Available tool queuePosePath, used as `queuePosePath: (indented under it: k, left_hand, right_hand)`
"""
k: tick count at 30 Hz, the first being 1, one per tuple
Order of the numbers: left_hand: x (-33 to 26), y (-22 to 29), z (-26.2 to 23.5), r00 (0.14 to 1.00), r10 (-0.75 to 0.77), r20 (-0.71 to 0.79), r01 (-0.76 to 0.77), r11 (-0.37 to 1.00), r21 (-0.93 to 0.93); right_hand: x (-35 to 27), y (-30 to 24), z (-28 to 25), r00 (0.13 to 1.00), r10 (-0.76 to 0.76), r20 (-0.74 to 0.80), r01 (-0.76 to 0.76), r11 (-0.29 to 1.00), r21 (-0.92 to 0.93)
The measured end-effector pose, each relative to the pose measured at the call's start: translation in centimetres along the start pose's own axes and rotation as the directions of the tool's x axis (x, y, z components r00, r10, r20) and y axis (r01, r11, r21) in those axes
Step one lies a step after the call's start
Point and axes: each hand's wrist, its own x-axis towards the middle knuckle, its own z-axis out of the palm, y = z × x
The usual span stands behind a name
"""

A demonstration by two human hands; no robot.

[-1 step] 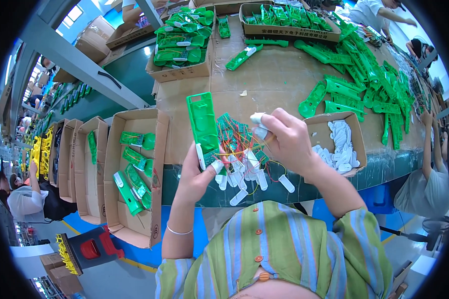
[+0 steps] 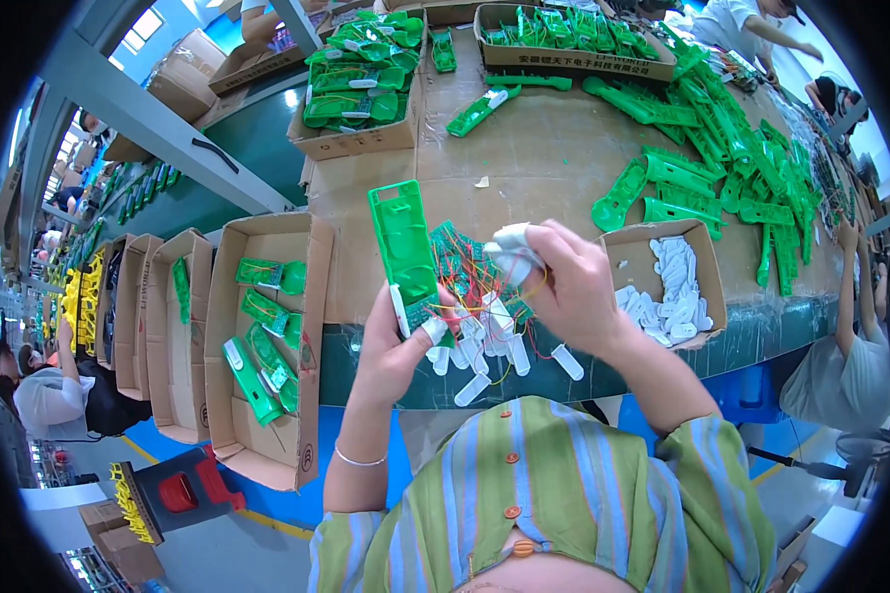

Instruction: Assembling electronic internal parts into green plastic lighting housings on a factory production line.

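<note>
My left hand (image 2: 391, 351) grips the lower end of a long green plastic shell (image 2: 402, 237), held upright over the table's front edge. My right hand (image 2: 574, 292) pinches a small white plastic piece (image 2: 512, 255) just right of the shell. Between the hands hangs a tangle of small green circuit boards and red and yellow wires (image 2: 465, 277). Several white tabs (image 2: 485, 346) dangle from the wires below my hands. A small cardboard box (image 2: 653, 232) of white pieces stands right of my right hand.
An open carton (image 2: 267, 225) at my left holds green assembled units. Another carton (image 2: 351, 143) of green parts sits at the back. Loose green shells (image 2: 712, 148) lie spread over the cardboard-covered table (image 2: 544, 158). Other people work at the left (image 2: 49, 395) and right (image 2: 841, 346).
</note>
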Motion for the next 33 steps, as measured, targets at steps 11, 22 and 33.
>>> queuePosePath:
  k: [11,22,33]
  left_hand:
    - [-1.0,-1.3,3.5,0.96,0.232,-0.156,-0.216,0.97,0.111]
    - [-1.9,-1.1,3.7,0.984,0.033,-0.177,-0.029,0.999,0.03]
    - [-2.6,-1.8,3.4,0.996,-0.083,-0.017,0.084,0.995,0.057]
  right_hand:
    - [-3.4,-4.3,4.1,0.999,0.041,-0.027,-0.029,0.937,0.347]
    - [-2.2,-2.2,1.8,0.981,-0.152,0.122,0.124,0.97,0.207]
    - [1.4,0.7,-1.0,0.924,-0.09,0.372,0.208,0.934,-0.292]
